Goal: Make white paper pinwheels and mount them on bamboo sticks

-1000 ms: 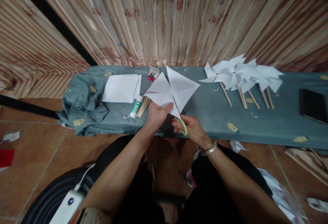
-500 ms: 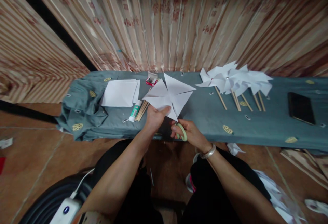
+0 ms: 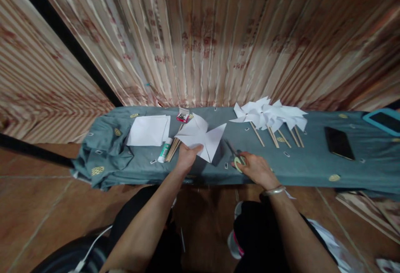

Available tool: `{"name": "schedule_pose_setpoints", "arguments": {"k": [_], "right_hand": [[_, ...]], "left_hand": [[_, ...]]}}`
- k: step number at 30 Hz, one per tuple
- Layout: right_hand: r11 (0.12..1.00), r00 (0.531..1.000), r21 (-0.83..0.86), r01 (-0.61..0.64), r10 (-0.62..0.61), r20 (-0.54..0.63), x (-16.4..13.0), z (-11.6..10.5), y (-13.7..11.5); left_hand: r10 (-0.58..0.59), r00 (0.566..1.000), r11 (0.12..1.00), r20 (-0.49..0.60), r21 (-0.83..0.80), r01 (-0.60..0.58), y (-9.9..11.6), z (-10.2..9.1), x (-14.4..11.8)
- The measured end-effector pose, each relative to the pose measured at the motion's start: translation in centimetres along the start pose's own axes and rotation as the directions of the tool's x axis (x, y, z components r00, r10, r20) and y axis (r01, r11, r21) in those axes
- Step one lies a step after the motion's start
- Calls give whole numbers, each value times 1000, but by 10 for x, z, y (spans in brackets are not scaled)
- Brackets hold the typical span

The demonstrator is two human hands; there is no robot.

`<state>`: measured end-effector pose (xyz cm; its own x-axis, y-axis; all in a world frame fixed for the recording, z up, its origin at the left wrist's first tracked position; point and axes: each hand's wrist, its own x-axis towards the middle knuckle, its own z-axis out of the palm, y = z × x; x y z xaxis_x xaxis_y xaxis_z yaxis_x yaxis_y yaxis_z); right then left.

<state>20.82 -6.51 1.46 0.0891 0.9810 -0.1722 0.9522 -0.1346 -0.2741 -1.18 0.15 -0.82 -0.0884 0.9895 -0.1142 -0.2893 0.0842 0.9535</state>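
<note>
Holding a cut paper square (image 3: 203, 139) at its near corner, the left hand (image 3: 186, 158) pinches the sheet between thumb and fingers, so the paper fans away from it toward one o'clock, above the grey-green cloth (image 3: 312, 169) of the bench.

- Right hand (image 3: 258, 169): rests on the cloth, fingers closed over the pale green handle of the scissors (image 3: 236, 157). Blades point away toward eleven o'clock, long axis slanting from the hand toward the paper.
- Relation: paper lies at nine to ten o'clock from the right hand, a strip of cloth between them; the two hands are apart. Scissor tips are near the sheet's right edge but not touching it.
- Left of the left hand: glue stick (image 3: 164, 150) beside a bundle of wooden sticks (image 3: 173, 149), both at ten o'clock.
- Further at ten o'clock: stack of white sheets (image 3: 148, 131).
- At one o'clock from the right hand: finished pinwheels (image 3: 268, 116) on sticks.
- Far right: dark phone (image 3: 339, 143).
</note>
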Motion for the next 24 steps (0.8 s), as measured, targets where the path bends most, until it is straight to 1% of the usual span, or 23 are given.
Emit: {"name": "schedule_pose_setpoints", "arguments": {"k": [2, 5, 9, 12, 15, 17, 19, 21, 23, 24], "right_hand": [[988, 997, -135, -76, 71, -42, 4, -4, 3], [969, 992, -216, -123, 112, -60, 11, -7, 5], [961, 989, -240, -140, 124, -83, 22, -8, 7], [962, 989, -240, -132, 113, -91, 28, -8, 8], [962, 990, -244, -121, 98, -102, 31, -8, 9], [961, 989, -248, -119, 94, -113, 33, -7, 9], [961, 989, -251, -116, 86, -124, 34, -7, 10], [961, 988, -255, -110, 77, -135, 36, -7, 10], [961, 987, -258, -102, 65, -148, 37, -7, 9], [961, 986, -257, -99, 60, -155, 38, -6, 8]], "left_hand": [[-47, 999, 999, 18, 16, 47, -7, 2, 0], [-81, 995, 995, 56, 59, 78, -16, 6, 2], [-120, 986, 988, 119, 108, 107, -24, 11, 5], [-140, 979, 983, 148, 137, 120, -24, 11, 6], [-151, 975, 979, 160, 158, 126, -22, 7, 5], [-146, 976, 979, 160, 163, 120, -20, 0, 5], [-108, 984, 980, 140, 183, 82, -18, -10, 5], [-7, 996, 959, 87, 282, -18, -17, -21, 6], [111, 992, 908, 55, 401, -124, -17, -34, 7], [176, 982, 863, 66, 469, -187, -16, -39, 7]]}}
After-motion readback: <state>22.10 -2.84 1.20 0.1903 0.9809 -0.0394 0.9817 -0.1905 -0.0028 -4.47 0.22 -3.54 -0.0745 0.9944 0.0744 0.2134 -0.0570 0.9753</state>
